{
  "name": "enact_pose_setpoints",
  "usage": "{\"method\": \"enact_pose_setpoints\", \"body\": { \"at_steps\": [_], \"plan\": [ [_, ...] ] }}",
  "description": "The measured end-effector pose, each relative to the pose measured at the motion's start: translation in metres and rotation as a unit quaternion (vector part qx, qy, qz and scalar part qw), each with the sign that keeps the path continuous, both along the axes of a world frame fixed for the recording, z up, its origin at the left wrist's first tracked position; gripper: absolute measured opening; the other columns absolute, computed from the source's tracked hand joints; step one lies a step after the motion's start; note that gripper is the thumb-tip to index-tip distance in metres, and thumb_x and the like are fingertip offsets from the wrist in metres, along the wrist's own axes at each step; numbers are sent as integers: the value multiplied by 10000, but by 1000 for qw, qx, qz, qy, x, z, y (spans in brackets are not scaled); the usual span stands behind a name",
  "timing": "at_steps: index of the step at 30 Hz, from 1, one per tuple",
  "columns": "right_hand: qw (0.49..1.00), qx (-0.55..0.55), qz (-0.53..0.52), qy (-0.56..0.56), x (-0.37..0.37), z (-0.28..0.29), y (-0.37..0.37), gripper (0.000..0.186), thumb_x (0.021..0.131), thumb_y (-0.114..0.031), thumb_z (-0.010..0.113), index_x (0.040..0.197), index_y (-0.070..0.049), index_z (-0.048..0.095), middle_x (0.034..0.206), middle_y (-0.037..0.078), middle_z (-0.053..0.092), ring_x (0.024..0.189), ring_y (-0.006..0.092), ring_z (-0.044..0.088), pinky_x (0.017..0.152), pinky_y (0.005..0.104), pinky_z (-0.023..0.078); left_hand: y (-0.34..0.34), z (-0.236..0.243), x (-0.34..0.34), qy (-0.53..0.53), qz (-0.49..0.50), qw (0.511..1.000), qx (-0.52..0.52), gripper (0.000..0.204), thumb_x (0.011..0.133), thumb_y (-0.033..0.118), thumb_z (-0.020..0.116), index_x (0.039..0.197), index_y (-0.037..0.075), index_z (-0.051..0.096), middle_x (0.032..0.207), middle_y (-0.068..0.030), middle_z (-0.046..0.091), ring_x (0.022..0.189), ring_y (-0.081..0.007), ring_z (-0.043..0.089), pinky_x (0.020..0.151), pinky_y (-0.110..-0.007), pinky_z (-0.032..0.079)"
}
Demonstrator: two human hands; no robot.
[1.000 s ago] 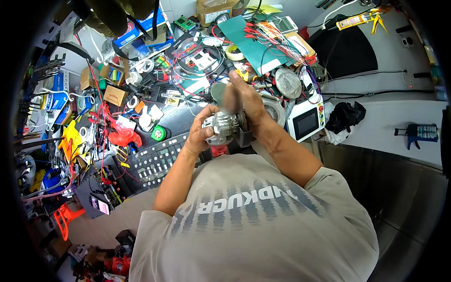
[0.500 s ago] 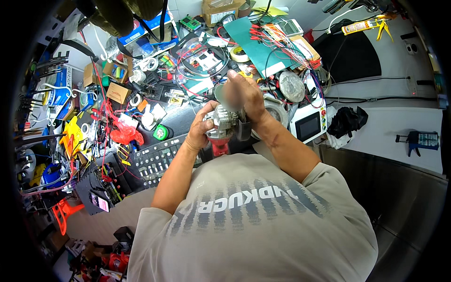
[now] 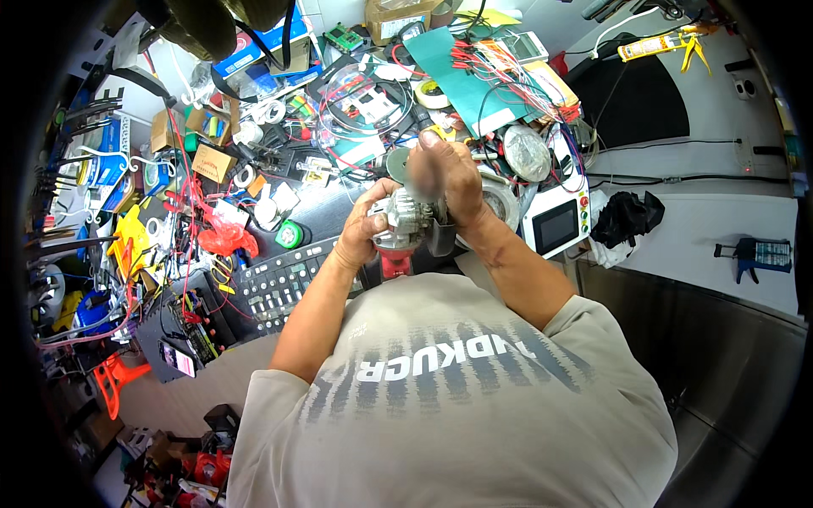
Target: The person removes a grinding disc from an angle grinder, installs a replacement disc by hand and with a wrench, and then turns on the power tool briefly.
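Observation:
An angle grinder with a bare silver gear head (image 3: pixel 405 213) and a red body (image 3: pixel 395 263) is held in front of my chest. My left hand (image 3: pixel 366 222) is closed round the side of the gear head, its thumb lying over the metal. My right hand (image 3: pixel 457 179) is at the grinder's far right side, thumb pointing up and fingers curled in. A blurred patch hides what those fingers grip. A dark guard (image 3: pixel 440 236) shows below the right hand. Between the hands, a greenish round disc (image 3: pixel 396 164) shows in part beside the blur.
Cables, a green sheet (image 3: pixel 461 80) and tape rolls crowd the bench behind the grinder. To the left are a parts organizer (image 3: pixel 275 292) and a green tape measure (image 3: pixel 290 234). A white control box with a screen (image 3: pixel 555 227) stands at the right.
My right hand has shifted slightly right and down, its thumb lower than before, uncovering a dark stick-like thing behind it. My left hand keeps its hold on the grinder.

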State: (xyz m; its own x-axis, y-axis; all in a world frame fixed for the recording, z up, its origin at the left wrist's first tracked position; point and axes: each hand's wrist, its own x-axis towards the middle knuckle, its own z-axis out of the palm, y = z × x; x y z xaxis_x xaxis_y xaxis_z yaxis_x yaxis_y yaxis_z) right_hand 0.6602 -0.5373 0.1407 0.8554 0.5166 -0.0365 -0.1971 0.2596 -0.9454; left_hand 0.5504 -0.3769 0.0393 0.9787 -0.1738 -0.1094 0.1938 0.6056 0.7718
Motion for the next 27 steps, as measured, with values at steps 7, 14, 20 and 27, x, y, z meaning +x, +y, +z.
{"method": "enact_pose_setpoints", "body": {
  "at_steps": [7, 14, 20, 27],
  "plan": [
    [999, -3, -13, -42, -7, -5, -1, 565, 1188, -328, 573, 681, -80, 547, 643, -36, 481, 598, 87, 395, 576, 327, 320, 2, 1, -1, 0, -10, 999, -40, 911, 792, 623, 931, 1387, 9, 614, 1195, -77, 744, 1052, -161, 748, 947, -321, 617],
    [992, 73, 41, -90, 9, -19, 11, 579, 1206, -365, 594, 710, -71, 535, 669, -36, 480, 635, 85, 399, 600, 324, 335, 9, -2, 8, 19, 12, 999, -46, 877, 789, 650, 915, 1348, 46, 612, 1181, -68, 747, 1029, -159, 751, 919, -327, 626],
    [997, -2, -19, -70, 14, -22, 9, 556, 1209, -432, 593, 907, 8, 749, 830, 47, 698, 805, 155, 629, 765, 356, 515, 12, 3, 5, 32, 16, 999, -41, 935, 749, 650, 929, 1378, 37, 612, 1197, -63, 747, 1056, -167, 754, 942, -327, 623],
    [975, -53, -12, -214, 10, -2, -16, 263, 1121, -244, 746, 1043, -7, 829, 1009, 81, 791, 915, 153, 706, 859, 338, 561, 18, 2, -1, 37, 38, 998, -36, 1001, 738, 646, 944, 1433, 14, 598, 1264, -91, 747, 1124, -204, 767, 1007, -378, 647]
  ]
}}
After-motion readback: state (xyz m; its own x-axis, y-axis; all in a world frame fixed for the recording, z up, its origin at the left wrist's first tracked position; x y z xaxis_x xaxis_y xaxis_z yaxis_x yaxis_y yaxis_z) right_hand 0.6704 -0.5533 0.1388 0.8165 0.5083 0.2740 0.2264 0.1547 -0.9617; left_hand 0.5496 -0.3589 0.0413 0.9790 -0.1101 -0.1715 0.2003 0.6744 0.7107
